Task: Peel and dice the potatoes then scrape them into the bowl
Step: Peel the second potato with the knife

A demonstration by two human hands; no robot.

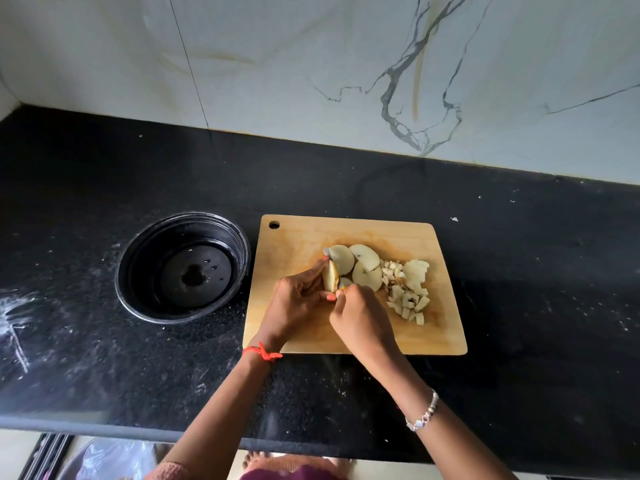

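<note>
The potato piece (330, 280) being cut stands on edge near the middle of the frame, on the wooden cutting board (298, 237). It has a pale cut face and a strip of tan skin. The left grip (301, 292) holds it from the picture's left, with fingers curled over its top and thumb low against its near end. The right grip (360, 317), just below and right of it, is clenched round the handle of a knife (327, 252). Only a spot of yellow shows of the handle at the fingers. The blade runs up along the right face of the piece, and its grey tip shows above the left fingertips.

Touching the piece on its upper right lie three round potato slices (367, 276), flat and overlapping. Right of them is a loose heap of diced potato (405, 296), with a larger uncut chunk (415, 270) at its upper end. All of it is on the board, which has a hanging hole in its upper left corner.

The black bowl (145, 258) sits just left of the board on the dark speckled surface (104, 358), with a few drops of water in its bottom. White smears mark the surface at the frame's left edge. A red thread (263, 353) is tied round the left wrist and a silver bracelet (424, 414) round the right. A white veined marble wall (311, 64) fills the top of the frame.
</note>
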